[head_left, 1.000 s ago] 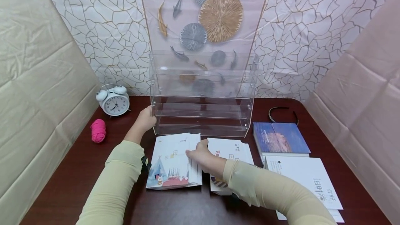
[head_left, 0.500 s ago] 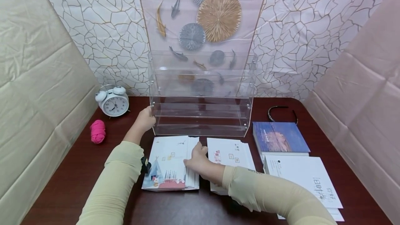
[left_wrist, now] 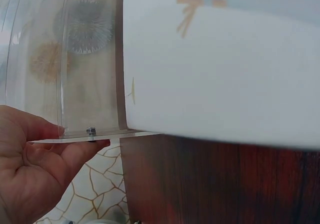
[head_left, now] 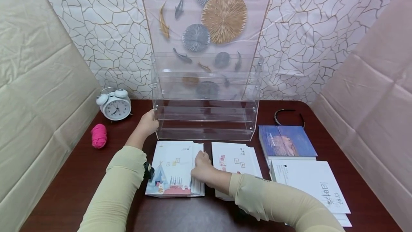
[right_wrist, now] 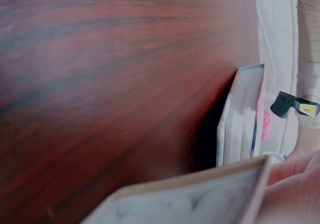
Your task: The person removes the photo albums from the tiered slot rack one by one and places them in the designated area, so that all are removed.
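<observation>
A clear acrylic rack (head_left: 206, 114) with stepped shelves stands at the back of the table. My left hand (head_left: 148, 124) pinches its left side panel, thumb on one face and fingers on the other in the left wrist view. Two stacks of thin, white-covered picture books lie before the rack. My right hand (head_left: 202, 169), fingers curled, is at the right edge of the left stack (head_left: 170, 167), beside the gap to the right stack (head_left: 236, 156). I cannot tell whether its fingertips pinch a book. In the right wrist view the hand (right_wrist: 295, 189) is only partly visible, beside a book corner.
A blue-covered book (head_left: 286, 141) and a white book (head_left: 309, 182) lie at the right, with a dark headband (head_left: 277, 117) behind them. A white alarm clock (head_left: 116, 108) and pink yarn (head_left: 98, 136) are at the left.
My right hand's fingers and thumb have drawn in closer at the left stack. That stack has shifted slightly toward me and left. My left hand stays on the rack.
</observation>
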The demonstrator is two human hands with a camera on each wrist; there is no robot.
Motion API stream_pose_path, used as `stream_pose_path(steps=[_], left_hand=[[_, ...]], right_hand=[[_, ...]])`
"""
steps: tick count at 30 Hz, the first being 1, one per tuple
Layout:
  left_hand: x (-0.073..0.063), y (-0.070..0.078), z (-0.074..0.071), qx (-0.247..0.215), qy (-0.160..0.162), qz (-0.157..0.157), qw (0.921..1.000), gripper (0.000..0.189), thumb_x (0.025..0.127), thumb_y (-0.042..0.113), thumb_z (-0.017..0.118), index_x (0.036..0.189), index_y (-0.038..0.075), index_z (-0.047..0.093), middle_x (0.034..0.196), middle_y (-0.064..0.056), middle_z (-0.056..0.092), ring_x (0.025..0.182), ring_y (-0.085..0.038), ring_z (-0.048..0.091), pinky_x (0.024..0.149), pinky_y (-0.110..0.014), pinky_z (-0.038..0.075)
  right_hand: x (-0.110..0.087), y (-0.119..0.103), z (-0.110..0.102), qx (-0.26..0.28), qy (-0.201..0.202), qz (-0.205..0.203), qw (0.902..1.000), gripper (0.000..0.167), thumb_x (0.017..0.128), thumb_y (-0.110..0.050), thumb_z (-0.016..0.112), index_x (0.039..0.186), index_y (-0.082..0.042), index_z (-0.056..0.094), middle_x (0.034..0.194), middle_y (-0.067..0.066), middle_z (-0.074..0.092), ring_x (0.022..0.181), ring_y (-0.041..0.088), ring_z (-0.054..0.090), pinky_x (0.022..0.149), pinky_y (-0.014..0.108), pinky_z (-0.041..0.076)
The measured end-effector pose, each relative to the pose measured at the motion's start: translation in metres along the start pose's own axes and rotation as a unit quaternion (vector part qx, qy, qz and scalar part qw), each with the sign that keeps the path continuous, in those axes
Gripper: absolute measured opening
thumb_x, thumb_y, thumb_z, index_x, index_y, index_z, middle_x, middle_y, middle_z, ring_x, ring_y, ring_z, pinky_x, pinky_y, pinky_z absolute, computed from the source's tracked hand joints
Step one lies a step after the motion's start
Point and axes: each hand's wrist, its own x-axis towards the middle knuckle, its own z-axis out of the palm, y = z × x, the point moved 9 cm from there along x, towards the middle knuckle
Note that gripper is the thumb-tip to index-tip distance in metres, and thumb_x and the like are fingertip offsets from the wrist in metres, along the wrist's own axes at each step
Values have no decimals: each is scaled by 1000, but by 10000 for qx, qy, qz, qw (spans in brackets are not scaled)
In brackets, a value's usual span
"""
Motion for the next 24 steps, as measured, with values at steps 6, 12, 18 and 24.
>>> stream_pose_path(steps=[6, 12, 18, 24], left_hand=[[1, 1, 1, 6, -27, 22, 10000, 50, 89, -5, 38, 138, -8, 30, 125, -29, 48, 98, -35, 53, 79, -43, 47], [2, 2, 3, -21, -73, -39, 10000, 50, 89, -4, 38, 138, -8, 29, 125, -29, 47, 100, -34, 51, 80, -42, 46], [2, 2, 3, 9, -160, -50, 9999, 51, 90, -4, 37, 140, -8, 27, 129, -29, 45, 102, -35, 52, 80, -43, 46], [3, 2, -2, -22, -165, -104, 9998, 49, 92, -2, 38, 140, -7, 28, 129, -29, 45, 107, -36, 49, 83, -44, 45]], right_hand=[[0, 0, 4, 26, -85, -168, 9998, 77, 72, 8, 50, 139, 19, 13, 146, 37, 4, 136, 44, 5, 109, 49, 8], [-1, 1, 1, -51, -56, -150, 9999, 77, 74, 3, 54, 139, 19, 15, 147, 35, 8, 136, 42, 6, 109, 47, 9], [2, 0, -3, -33, -17, 1, 10000, 78, 73, -1, 60, 138, 19, 21, 146, 31, 19, 135, 41, 14, 109, 47, 14], [6, -5, -10, 286, -2, -67, 9996, 70, 82, -8, 65, 135, 18, 28, 139, 31, 30, 128, 40, 28, 103, 48, 27]])
